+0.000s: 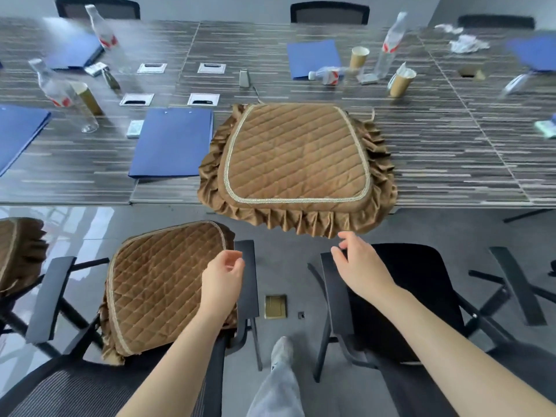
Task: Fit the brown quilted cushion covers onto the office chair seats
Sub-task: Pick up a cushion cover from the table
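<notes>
Head view: both hands' fingers loosely apart, empty, near the cushion cover (296, 164) overhanging the table (451, 152) edge.

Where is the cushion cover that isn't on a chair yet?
The loose cushion cover lies on the table's near edge, centre of the head view, right of a blue folder, frill overhanging.

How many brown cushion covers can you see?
3. One cover on the table, its frill hanging over the edge; one cover on the near-left chair; one cover at the far left edge, partly cut off. More could be out of view.
</notes>
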### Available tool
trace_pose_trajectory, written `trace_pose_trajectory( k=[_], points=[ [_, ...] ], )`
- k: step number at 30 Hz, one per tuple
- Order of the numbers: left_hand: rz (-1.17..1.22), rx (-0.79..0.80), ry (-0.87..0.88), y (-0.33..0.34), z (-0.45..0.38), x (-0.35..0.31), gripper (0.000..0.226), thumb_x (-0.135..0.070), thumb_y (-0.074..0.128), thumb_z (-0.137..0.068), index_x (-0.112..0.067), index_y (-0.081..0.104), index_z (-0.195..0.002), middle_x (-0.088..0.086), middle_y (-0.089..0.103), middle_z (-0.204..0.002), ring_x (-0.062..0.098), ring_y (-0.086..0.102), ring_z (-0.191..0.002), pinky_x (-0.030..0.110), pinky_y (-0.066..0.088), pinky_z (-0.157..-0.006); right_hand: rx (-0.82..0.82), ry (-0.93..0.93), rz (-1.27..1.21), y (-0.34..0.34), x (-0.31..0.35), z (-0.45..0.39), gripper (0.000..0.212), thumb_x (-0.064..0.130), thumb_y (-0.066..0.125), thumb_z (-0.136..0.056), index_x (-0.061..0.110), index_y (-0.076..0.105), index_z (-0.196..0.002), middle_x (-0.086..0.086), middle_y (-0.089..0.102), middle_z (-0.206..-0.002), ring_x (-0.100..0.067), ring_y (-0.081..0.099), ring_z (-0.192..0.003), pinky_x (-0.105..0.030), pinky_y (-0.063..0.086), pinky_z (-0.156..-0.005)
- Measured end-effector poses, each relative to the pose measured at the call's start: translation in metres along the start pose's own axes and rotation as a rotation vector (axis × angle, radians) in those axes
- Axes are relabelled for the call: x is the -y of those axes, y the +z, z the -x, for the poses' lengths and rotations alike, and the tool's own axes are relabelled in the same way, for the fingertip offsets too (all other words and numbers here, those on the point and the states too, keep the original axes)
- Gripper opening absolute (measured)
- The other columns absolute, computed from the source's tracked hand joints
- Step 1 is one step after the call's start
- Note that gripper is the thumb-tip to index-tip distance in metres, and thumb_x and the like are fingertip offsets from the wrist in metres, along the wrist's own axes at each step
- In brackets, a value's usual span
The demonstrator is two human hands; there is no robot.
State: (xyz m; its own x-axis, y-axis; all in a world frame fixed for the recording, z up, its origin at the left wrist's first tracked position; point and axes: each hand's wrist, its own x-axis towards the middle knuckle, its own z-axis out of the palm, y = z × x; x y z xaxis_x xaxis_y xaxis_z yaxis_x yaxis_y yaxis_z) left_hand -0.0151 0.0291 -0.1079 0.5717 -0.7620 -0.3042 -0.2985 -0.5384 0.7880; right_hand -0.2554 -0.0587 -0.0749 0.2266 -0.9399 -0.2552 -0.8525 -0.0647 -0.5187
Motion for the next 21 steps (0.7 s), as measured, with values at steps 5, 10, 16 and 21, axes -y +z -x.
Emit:
trace_pose_trajectory(
  k=[5, 10, 16, 21],
  points=[
    [-0.059, -0.044, 0.052, 0.009, -0.091, -0.044, 0.016, -0.018, 0.055, -0.094, -0.016, 0.069, -0.100, 0.004, 0.059, -0.112, 0.018, 0.060, -0.097, 0.027, 0.040, -0.081, 0.015, 0.144, -0.153, -0.034, -0.006, -0.087, 0.043, 0.031, 0.048, -0.097, 0.011, 0.045, -0.136, -0.002, 0.060, -0.118, -0.024, 0.054, -0.119, -0.034, 0.042, -0.097],
    [-0.145, -0.058, 0.014, 0.022, -0.178, -0.079, 0.028, -0.017, 0.052, -0.094, -0.010, 0.063, -0.119, 0.010, 0.052, -0.128, 0.019, 0.050, -0.100, 0.020, 0.039, -0.075, 0.006, 0.353, -0.269, -0.056, -0.028, -0.172, 0.054, 0.032, 0.050, -0.097, 0.011, 0.034, -0.144, -0.007, 0.053, -0.131, -0.024, 0.049, -0.121, -0.033, 0.037, -0.096],
    [-0.239, -0.032, -0.123, 0.041, -0.252, -0.088, 0.048, -0.024, 0.055, -0.091, -0.008, 0.046, -0.136, 0.017, 0.050, -0.137, 0.035, 0.047, -0.127, 0.049, 0.039, -0.104, 0.032, 0.552, -0.282, -0.061, -0.065, -0.236, 0.064, 0.036, 0.055, -0.094, 0.002, 0.033, -0.144, -0.016, 0.043, -0.146, -0.033, 0.044, -0.131, -0.040, 0.037, -0.104],
    [-0.180, -0.038, -0.277, 0.055, -0.277, -0.094, 0.068, -0.030, 0.057, -0.090, -0.005, 0.029, -0.146, 0.018, 0.044, -0.145, 0.041, 0.036, -0.135, 0.055, 0.034, -0.109, 0.083, 0.618, -0.439, -0.053, -0.076, -0.265, 0.056, 0.034, 0.063, -0.090, 0.006, 0.045, -0.135, -0.012, 0.056, -0.133, -0.029, 0.055, -0.116, -0.039, 0.045, -0.099]
  ],
)
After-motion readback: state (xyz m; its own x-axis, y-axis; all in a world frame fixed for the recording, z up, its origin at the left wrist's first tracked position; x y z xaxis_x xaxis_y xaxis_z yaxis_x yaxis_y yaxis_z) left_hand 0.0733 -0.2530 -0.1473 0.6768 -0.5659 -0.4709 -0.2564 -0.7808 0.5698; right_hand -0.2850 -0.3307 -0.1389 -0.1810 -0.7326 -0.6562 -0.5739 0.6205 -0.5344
